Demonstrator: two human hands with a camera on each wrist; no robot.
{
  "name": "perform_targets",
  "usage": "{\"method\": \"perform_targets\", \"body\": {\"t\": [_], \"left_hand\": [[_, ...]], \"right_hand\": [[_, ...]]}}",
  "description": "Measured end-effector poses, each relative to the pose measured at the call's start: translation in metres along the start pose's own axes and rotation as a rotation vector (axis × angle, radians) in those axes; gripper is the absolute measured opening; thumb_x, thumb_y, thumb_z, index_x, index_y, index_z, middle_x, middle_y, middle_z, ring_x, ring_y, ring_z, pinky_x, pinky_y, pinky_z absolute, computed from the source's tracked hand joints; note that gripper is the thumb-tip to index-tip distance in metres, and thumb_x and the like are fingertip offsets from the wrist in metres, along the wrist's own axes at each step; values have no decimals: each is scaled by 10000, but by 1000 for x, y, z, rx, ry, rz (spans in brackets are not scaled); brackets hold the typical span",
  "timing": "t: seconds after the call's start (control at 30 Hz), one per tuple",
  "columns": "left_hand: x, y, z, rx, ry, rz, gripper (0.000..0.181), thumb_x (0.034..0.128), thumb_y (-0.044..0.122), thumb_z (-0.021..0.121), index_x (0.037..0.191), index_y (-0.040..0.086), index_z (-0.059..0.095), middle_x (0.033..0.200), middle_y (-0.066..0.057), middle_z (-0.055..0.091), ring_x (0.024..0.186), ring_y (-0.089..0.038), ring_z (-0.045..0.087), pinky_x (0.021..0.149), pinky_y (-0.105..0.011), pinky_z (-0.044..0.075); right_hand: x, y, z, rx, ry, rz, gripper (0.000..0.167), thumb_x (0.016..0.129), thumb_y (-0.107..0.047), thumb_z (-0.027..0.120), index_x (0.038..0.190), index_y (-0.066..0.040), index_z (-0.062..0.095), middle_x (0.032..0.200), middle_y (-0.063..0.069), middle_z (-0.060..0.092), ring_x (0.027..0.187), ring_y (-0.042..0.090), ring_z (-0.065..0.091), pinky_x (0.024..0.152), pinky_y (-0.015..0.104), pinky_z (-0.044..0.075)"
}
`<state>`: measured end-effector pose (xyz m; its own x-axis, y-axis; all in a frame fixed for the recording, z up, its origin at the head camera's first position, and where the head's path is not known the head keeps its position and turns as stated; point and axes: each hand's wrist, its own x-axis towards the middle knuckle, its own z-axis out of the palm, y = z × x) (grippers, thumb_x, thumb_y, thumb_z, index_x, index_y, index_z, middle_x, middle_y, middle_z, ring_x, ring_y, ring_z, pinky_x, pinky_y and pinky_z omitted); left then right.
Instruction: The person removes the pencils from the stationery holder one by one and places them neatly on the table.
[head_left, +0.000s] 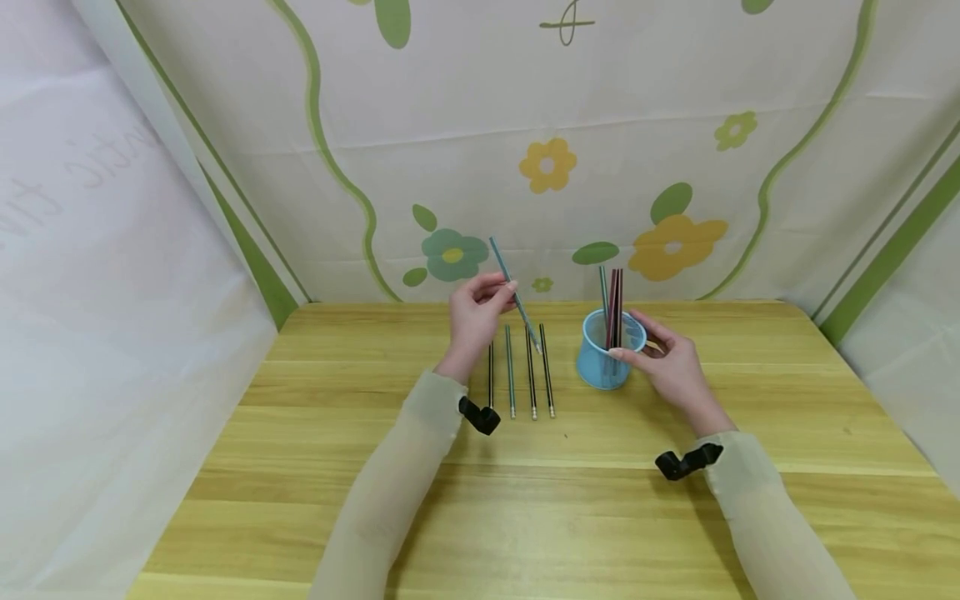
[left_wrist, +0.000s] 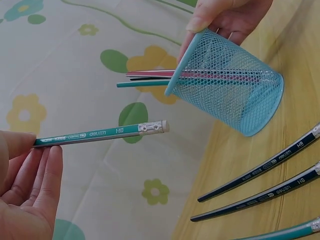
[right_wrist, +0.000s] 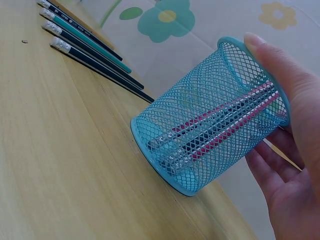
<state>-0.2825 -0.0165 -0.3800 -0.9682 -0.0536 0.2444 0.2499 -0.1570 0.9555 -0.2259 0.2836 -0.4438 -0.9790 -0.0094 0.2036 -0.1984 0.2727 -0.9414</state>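
Note:
A green pencil (head_left: 516, 293) (left_wrist: 100, 134) is pinched between thumb and fingers of my left hand (head_left: 480, 312) (left_wrist: 30, 185), its silver eraser end pointing down toward the cup. My right hand (head_left: 671, 367) (right_wrist: 295, 120) grips the rim and side of a blue mesh cup (head_left: 600, 367) (left_wrist: 230, 85) (right_wrist: 210, 115). Inside the cup stand several pencils, one green and others dark or red, eraser ends at the bottom. The held pencil is outside the cup, to its left.
Left of the cup, several pencils lie side by side on the wooden table (head_left: 525, 517): a green pencil (head_left: 511, 371) and black pencils, one of them (head_left: 547, 371) nearest the cup. A flowered cloth (head_left: 450, 100) hangs behind the table.

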Motion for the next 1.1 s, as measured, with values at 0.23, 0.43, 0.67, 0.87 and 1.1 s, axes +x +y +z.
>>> {"method": "perform_targets", "body": {"t": [0.23, 0.43, 0.67, 0.87, 1.1], "left_hand": [[-4, -1, -6, -15, 2, 7, 271, 920, 50, 770, 1146, -70, 682, 986, -142, 702, 825, -233, 713, 817, -401, 611], [-9, -1, -12, -22, -8, 7, 259, 912, 62, 783, 1136, -36, 698, 988, -142, 703, 823, -233, 709, 803, -383, 615], [-12, -3, -21, 7, 23, -24, 243, 901, 74, 798, 1122, 14, 715, 985, -131, 709, 820, -231, 713, 781, -353, 618], [-15, -6, -27, 14, 26, -33, 230, 893, 81, 808, 1088, 6, 713, 970, -147, 719, 805, -239, 724, 773, -364, 620], [-21, -7, -34, -7, 42, -67, 219, 893, 45, 799, 1084, -11, 708, 975, -164, 712, 821, -255, 716, 781, -367, 618]], "right_hand": [[1, 0, -1, -3, 0, 12, 754, 900, -217, 820, 1548, -127, 447, 1528, 195, 448, 1330, 371, 495, 942, 157, 492], [1, 0, 0, 2, 11, 9, 750, 900, -190, 819, 1547, -106, 447, 1520, 195, 458, 1322, 361, 505, 943, 158, 492], [2, 1, 0, -4, 9, 3, 728, 903, -190, 817, 1538, -140, 466, 1523, 196, 454, 1324, 365, 504, 945, 160, 492], [4, 2, -1, 4, 9, 4, 745, 893, -213, 826, 1540, -139, 464, 1523, 193, 454, 1328, 392, 492, 938, 154, 493], [3, 2, -1, 1, 3, 5, 752, 895, -204, 825, 1545, -131, 453, 1520, 200, 457, 1325, 400, 495, 938, 157, 494]]}}
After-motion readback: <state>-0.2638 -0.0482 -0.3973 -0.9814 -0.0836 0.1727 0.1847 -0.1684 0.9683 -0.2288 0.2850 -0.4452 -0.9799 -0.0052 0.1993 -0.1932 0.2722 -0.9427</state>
